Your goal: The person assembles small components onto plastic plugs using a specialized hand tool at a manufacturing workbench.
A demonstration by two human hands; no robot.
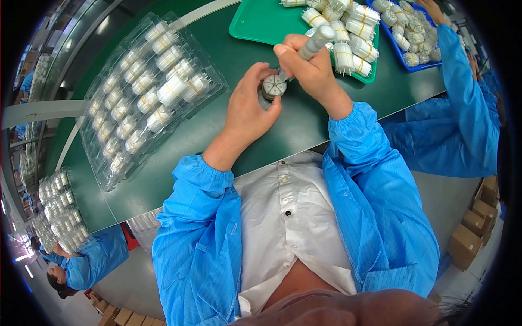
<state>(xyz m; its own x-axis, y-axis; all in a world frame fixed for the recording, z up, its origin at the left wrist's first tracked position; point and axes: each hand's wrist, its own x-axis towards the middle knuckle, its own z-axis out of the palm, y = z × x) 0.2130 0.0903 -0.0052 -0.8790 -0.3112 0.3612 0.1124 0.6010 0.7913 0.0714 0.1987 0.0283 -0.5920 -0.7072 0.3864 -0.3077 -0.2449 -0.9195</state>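
My left hand is curled around a round white part with slots across its top face, held low over the green table. The part's lower body is mostly hidden by my fingers. In my right fist is a hand tool with a pale, translucent handle, like a screwdriver. The handle slants up to the right. Its lower end points at the near edge of the round part; whether it touches, I cannot tell.
A clear plastic tray of white cylinders with yellow bands lies at left. A green tray and a blue tray hold similar cylinders at far right. A co-worker's blue sleeve reaches in at right. Cardboard boxes stand on the floor.
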